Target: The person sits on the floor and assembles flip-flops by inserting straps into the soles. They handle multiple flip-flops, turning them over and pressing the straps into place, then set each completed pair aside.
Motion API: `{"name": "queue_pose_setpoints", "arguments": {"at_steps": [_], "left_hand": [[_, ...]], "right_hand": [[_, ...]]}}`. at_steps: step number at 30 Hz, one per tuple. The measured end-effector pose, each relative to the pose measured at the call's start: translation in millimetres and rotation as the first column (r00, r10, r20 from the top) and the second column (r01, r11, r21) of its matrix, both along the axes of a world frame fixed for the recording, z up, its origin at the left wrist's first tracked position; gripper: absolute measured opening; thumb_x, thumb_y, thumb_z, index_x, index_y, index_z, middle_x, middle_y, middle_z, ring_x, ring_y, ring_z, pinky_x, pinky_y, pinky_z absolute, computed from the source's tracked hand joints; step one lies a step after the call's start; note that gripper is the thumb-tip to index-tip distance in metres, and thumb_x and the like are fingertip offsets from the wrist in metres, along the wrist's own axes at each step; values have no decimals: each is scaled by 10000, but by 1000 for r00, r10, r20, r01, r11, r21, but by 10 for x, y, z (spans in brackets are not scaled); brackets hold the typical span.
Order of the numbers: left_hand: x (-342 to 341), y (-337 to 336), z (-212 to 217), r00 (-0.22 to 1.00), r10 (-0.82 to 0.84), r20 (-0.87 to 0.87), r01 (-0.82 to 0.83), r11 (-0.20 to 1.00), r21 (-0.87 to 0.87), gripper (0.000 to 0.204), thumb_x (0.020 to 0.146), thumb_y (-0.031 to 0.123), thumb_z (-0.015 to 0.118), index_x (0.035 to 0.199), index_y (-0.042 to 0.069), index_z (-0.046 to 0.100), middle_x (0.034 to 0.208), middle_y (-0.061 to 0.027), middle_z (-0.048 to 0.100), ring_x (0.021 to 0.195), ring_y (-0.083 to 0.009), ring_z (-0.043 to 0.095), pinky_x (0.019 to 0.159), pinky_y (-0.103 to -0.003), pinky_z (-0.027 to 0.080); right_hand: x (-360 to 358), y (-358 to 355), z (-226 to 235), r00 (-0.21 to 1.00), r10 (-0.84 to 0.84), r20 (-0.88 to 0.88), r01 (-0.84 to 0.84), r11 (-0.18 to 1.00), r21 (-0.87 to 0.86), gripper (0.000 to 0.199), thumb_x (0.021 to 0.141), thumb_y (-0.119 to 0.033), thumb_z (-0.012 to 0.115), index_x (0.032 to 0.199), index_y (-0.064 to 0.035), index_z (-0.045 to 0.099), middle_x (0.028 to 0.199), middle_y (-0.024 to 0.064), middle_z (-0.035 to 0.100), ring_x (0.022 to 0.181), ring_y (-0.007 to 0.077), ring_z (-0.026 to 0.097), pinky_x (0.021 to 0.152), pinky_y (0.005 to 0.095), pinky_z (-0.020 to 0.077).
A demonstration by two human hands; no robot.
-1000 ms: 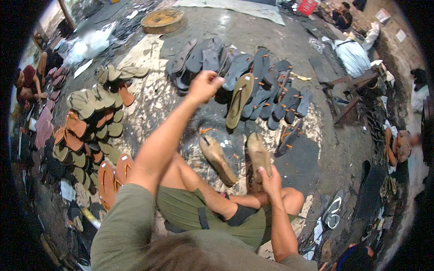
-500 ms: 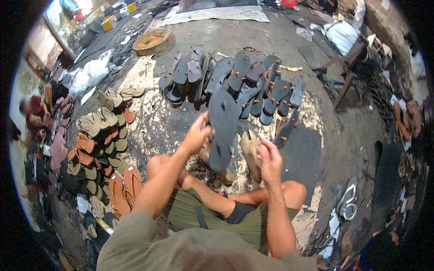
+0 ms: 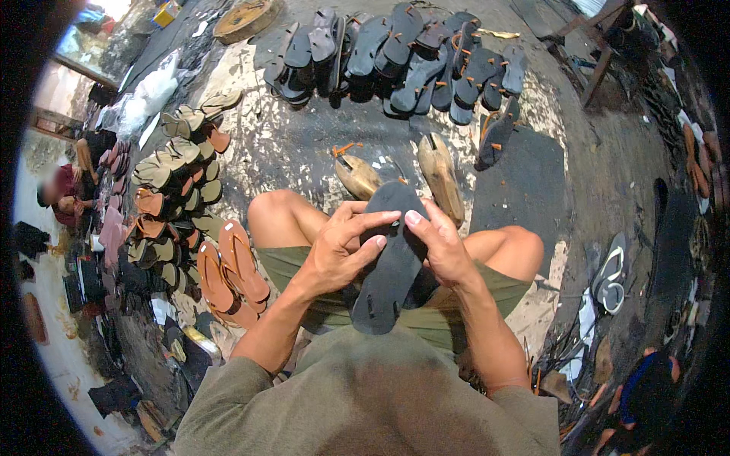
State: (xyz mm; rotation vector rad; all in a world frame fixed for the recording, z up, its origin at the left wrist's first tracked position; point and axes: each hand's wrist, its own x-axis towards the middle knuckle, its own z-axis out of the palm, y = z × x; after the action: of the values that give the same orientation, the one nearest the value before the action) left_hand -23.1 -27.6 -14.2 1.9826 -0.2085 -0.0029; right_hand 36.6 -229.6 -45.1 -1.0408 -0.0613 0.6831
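A black sandal sole (image 3: 382, 285) is held close to my body, above my lap. My left hand (image 3: 338, 247) grips its left side, with the forefinger and thumb lying on its upper face. From the other side my right hand (image 3: 442, 247) grips the sole, its thumb next to a small hole where a pale speck shows. The right fingers are partly hidden behind the sole. Just beyond stand two wooden foot forms, the left one (image 3: 359, 178) partly covered by the sole and the right one (image 3: 441, 176) slotted at its tip. An orange strap piece (image 3: 347, 148) lies by the left form.
Rows of black sandals (image 3: 395, 57) lie at the far side. Tan and brown sandals (image 3: 179, 163) are stacked at left, near an orange-brown pair (image 3: 242, 266). A dark mat (image 3: 517, 182) and a grey-white sandal (image 3: 610, 277) lie at right. Another person (image 3: 65, 190) sits far left.
The sole has come down toward my lap. My right hand, formerly apart from it, now grips it too. The view has tilted down, uncovering the two wooden forms.
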Motion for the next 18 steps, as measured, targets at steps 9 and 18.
{"name": "queue_pose_setpoints", "arguments": {"at_steps": [9,18], "left_hand": [[-237,20,-197,981,92,-171,-125,973,-194,219,924,49,761,1117,53,657,1028,-34,664,960,-95,621,799,-245,507],[-126,-223,-328,883,164,-440,-439,621,-649,642,969,31,659,1491,97,291,1237,-119,527,1016,-109,582,822,-240,512]], "right_hand": [[-282,-38,-66,980,20,198,1,995,-102,411,964,-185,733,1267,31,560,1134,82,660,1004,120,619,886,292,532],[-271,56,6,965,29,259,36,969,-243,349,969,-114,666,1257,45,550,1119,105,663,997,134,619,882,305,530]]}}
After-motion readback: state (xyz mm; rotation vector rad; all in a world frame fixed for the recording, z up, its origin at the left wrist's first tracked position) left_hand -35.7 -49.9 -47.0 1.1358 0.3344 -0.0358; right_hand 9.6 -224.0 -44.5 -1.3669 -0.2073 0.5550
